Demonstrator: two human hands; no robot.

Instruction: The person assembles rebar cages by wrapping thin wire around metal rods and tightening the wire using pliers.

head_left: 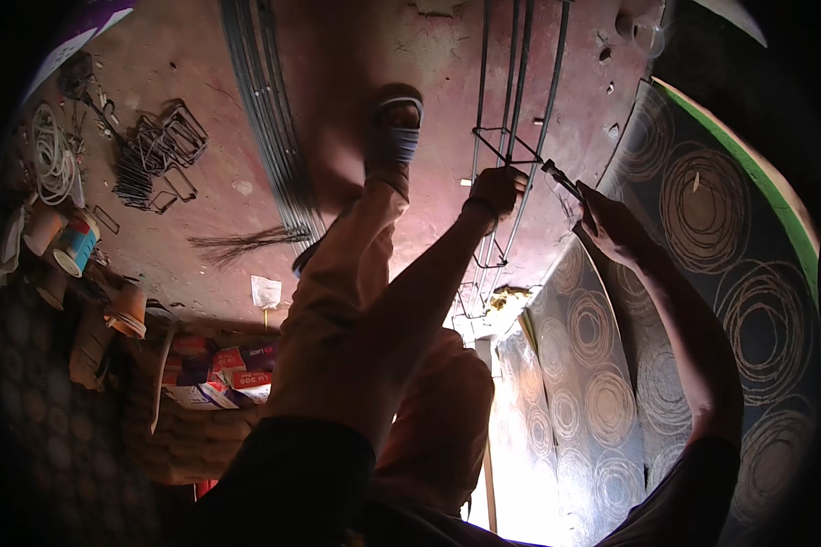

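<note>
A long cage of thin steel bars (520, 82) runs away from me across the reddish floor, with square stirrups (524, 163) around its bars. My left hand (499, 193) is closed around a bar of the cage, just below one stirrup; its fingertips are partly hidden. In my right hand (611, 223) is a slim dark hand tool (566, 180), which looks like pincers. Its head meets the right corner of that stirrup, beside the outer bar. My right fingers wrap the tool's handles.
A bundle of loose bars (269, 109) lies left of my sandalled foot (397, 128), with tie wires (246, 243) across its near end. Farther left are piled stirrups (146, 162), coiled cable (53, 155), a can (75, 244) and boxes (244, 358). Circle-patterned panels (702, 201) line the right.
</note>
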